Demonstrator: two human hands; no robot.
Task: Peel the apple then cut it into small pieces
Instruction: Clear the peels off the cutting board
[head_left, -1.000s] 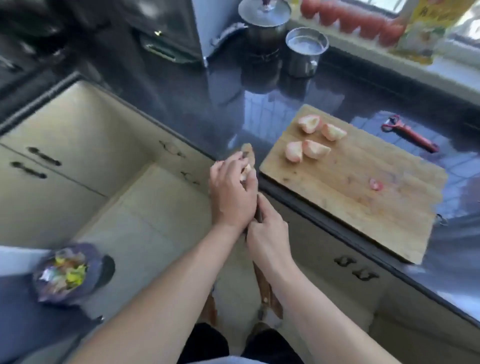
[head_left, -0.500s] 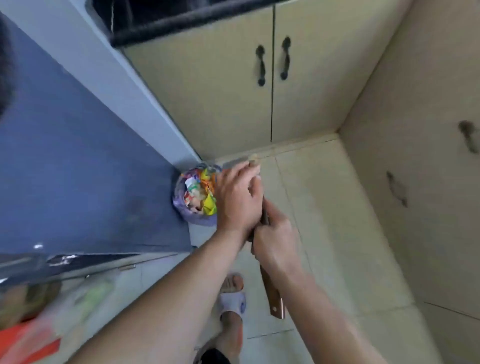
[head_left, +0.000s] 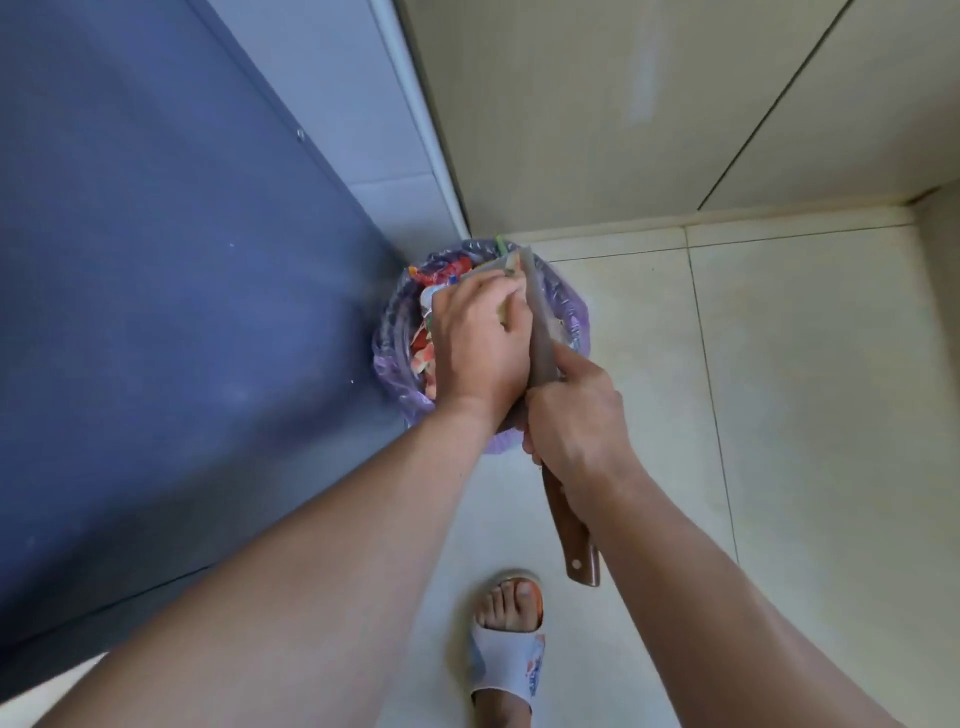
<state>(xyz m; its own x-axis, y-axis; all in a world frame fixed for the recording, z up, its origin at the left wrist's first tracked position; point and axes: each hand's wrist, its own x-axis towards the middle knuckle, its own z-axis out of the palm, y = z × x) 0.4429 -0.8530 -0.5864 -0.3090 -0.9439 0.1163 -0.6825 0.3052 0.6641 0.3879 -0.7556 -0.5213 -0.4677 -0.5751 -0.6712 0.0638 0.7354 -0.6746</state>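
A home kitchen is showing here: cream cabinet doors (head_left: 649, 104) are rising beyond the hands, a pale tiled floor (head_left: 805, 389) is spreading below them, and a bag-lined waste bin (head_left: 571, 317) of scraps is sitting directly beneath.

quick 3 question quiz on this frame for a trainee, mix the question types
1. True or false: the right hand grips the knife by its wooden handle.
2. What lies directly below the hands? A) a cutting board B) a waste bin lined with a purple bag C) a sink
3. Fill in: the left hand presses pale scraps against the knife's ____.

Key:
1. True.
2. B, the bin stands on the floor in the corner.
3. Blade; the scraps look like apple trimmings, though they are too small to be sure.
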